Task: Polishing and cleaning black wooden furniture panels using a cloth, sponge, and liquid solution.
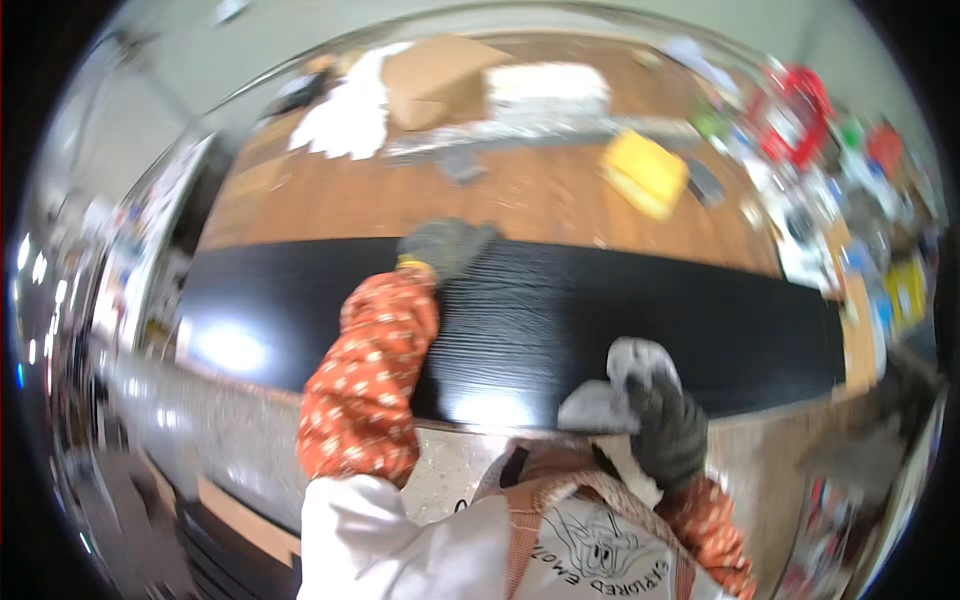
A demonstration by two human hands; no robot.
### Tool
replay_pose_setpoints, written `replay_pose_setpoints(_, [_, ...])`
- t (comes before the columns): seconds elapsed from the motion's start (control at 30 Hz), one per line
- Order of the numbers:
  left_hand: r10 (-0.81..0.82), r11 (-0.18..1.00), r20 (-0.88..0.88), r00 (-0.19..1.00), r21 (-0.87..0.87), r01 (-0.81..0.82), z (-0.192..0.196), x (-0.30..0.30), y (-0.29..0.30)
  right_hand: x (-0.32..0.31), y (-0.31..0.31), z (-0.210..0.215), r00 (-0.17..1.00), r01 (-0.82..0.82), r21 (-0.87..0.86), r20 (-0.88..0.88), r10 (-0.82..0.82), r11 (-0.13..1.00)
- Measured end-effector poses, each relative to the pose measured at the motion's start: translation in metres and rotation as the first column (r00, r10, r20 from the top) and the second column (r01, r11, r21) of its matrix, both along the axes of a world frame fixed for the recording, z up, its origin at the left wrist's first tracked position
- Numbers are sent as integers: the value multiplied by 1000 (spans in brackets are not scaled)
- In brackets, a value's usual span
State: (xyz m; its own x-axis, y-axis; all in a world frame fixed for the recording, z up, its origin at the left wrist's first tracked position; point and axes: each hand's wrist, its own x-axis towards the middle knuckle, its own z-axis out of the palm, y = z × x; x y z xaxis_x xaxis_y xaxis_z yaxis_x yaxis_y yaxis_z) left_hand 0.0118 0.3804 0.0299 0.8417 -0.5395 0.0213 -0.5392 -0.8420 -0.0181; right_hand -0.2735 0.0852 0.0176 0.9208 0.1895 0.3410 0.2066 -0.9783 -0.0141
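Observation:
A long black board (600, 310) with a glossy surface lies across the near part of the wooden table. My left hand (446, 246), in a grey glove with a yellow cuff, rests on its far edge, the fingers stretched to the right. Closer to me, at the front edge on the right, my gloved right hand (668, 432) grips a crumpled whitish-grey cloth (642, 360). Part of that cloth lies against the board's surface. Orange patterned sleeves cover both forearms.
Behind the board, the wooden tabletop (350, 200) bears a yellow sponge-like block (645, 172), a dark flat object (704, 183), a white wrapped block (547, 92), brown cardboard (440, 75) and a white cloth (350, 110). Red plastic (795, 115) and clutter crowd the right end.

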Motion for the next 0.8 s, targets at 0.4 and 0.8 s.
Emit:
replay_pose_setpoints(0.4, [300, 927, 298, 906, -316, -203, 96, -67, 31, 7, -204, 35, 844, -199, 941, 307, -439, 275])
replay_pose_setpoints(0.8, [410, 860, 625, 664, -507, -54, 91, -114, 30, 89, -36, 179, 910, -355, 23, 239, 340, 934])
